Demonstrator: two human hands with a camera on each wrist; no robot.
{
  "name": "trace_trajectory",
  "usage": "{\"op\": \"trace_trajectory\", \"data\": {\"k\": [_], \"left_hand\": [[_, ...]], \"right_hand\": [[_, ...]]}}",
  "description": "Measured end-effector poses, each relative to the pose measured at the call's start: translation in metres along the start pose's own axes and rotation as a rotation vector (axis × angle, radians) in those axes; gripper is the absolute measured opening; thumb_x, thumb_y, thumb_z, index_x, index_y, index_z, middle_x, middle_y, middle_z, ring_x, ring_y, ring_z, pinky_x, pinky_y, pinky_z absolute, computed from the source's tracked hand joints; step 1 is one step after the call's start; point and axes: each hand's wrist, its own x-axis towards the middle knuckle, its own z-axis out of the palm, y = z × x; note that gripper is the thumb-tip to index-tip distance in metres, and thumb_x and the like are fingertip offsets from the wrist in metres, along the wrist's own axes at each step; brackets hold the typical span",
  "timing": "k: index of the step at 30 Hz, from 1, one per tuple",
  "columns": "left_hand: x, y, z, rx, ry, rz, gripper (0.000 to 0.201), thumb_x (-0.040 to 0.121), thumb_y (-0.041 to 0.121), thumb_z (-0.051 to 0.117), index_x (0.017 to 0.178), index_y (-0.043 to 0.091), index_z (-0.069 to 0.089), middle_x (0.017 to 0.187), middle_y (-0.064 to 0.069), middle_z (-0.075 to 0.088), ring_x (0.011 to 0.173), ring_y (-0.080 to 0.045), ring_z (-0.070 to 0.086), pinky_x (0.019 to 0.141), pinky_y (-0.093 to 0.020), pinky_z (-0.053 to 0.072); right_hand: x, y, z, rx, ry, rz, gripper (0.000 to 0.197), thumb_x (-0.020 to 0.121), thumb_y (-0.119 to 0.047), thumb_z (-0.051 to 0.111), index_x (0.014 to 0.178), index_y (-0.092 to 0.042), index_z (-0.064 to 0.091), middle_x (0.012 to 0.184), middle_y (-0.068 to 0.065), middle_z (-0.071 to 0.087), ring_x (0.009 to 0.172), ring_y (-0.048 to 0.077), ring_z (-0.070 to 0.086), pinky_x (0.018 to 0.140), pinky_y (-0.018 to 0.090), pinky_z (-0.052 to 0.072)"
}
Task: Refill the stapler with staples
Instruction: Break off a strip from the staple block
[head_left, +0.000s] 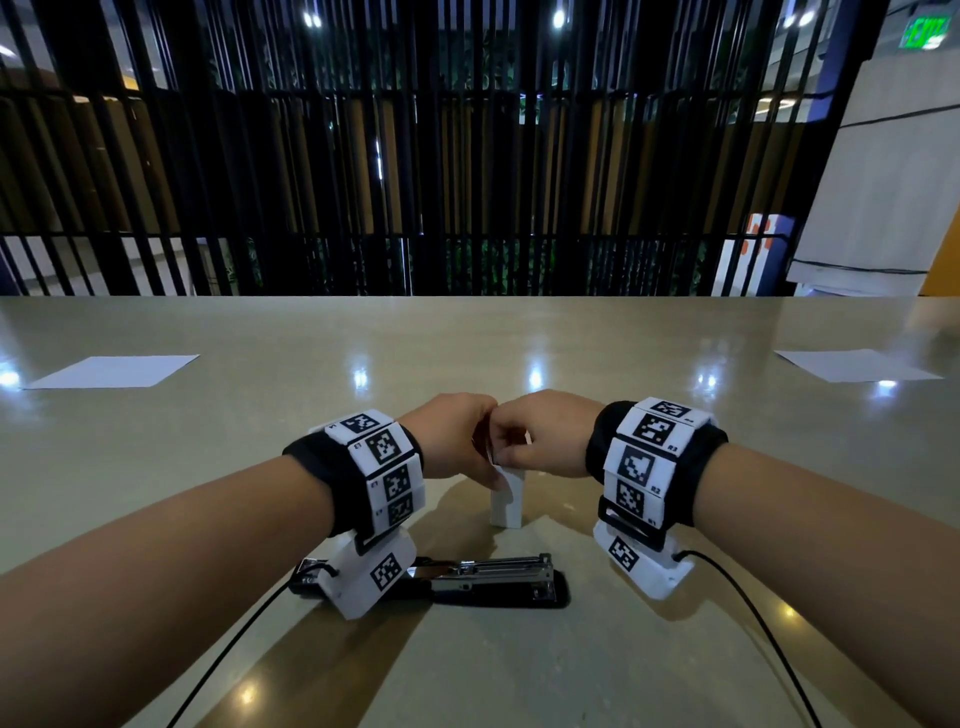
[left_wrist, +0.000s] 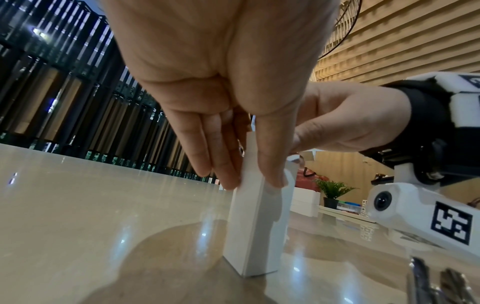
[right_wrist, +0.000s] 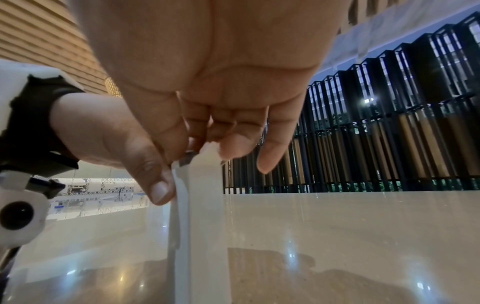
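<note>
Here the left hand (head_left: 451, 441) steadies the upright white staple box (left_wrist: 255, 232) on the desk (head_left: 623, 338); the right hand (head_left: 540, 435) pinches its top, at twelve o'clock from the open stapler (head_left: 483, 579). Light, stiff card, probably tippable; hold the sides low.

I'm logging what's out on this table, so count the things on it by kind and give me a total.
Stapler: 1
White box: 1
Sheets of paper: 2
Total: 4

White box (head_left: 508, 501); black stapler (head_left: 498, 582) (chrome rail); beige table (head_left: 519, 338).
</note>
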Motion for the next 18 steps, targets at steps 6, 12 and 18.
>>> {"op": "trace_trajectory", "data": {"k": [6, 12, 18], "left_hand": [[-0.001, 0.0, 0.0, -0.009, 0.0, 0.018, 0.048, 0.066, 0.025, 0.084, 0.108, 0.015, 0.063, 0.104, -0.001, 0.071, 0.096, -0.019, 0.066, 0.087, -0.035, 0.055], [-0.001, -0.002, 0.001, -0.011, 0.007, 0.013, 0.049, 0.066, 0.027, 0.084, 0.107, 0.015, 0.06, 0.103, -0.002, 0.07, 0.095, -0.02, 0.066, 0.086, -0.037, 0.056], [0.0, -0.001, 0.003, -0.006, 0.039, -0.03, 0.051, 0.063, 0.032, 0.086, 0.095, 0.016, 0.05, 0.097, -0.003, 0.066, 0.089, -0.022, 0.064, 0.078, -0.037, 0.055]], "right_hand": [[0.002, 0.0, 0.001, 0.068, 0.116, 0.011, 0.01, 0.084, -0.021, 0.068, 0.078, -0.02, 0.06, 0.075, -0.01, 0.055, 0.078, 0.014, 0.055, 0.065, 0.023, 0.041], [-0.002, 0.004, 0.005, 0.199, 0.228, 0.017, 0.015, 0.078, -0.022, 0.074, 0.07, -0.022, 0.061, 0.087, -0.003, 0.063, 0.088, 0.018, 0.061, 0.08, 0.033, 0.052], [-0.003, 0.013, 0.001, 0.444, 0.388, 0.047, 0.023, 0.077, -0.012, 0.076, 0.072, -0.022, 0.057, 0.075, 0.006, 0.068, 0.071, 0.02, 0.065, 0.07, 0.035, 0.056]]}}
